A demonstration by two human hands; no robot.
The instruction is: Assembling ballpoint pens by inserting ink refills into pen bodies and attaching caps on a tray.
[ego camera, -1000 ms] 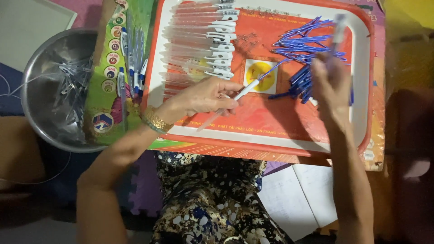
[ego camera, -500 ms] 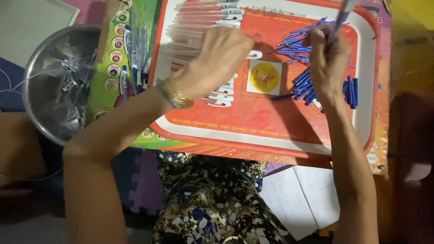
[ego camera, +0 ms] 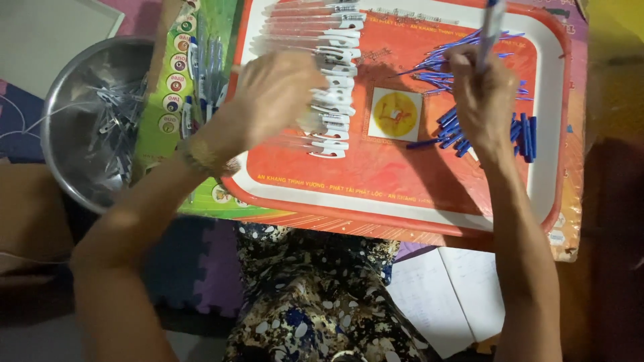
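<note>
The left hand (ego camera: 278, 94) is lying over the row of clear pen barrels (ego camera: 322, 74) at the left of the red tray (ego camera: 429, 194), fingers curled down onto them, though whether it is gripping one I cannot tell. The right hand (ego camera: 479, 94) is grasping a pen (ego camera: 492, 27) upright above the blue refills (ego camera: 469, 87). A steel bowl (ego camera: 94, 121) is sitting left of the tray.

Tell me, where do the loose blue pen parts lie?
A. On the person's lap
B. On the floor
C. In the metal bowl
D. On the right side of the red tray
D: the blue pen parts lie in a pile on the right side of the red tray, around the right hand, while the metal bowl holds grey pieces.
</note>
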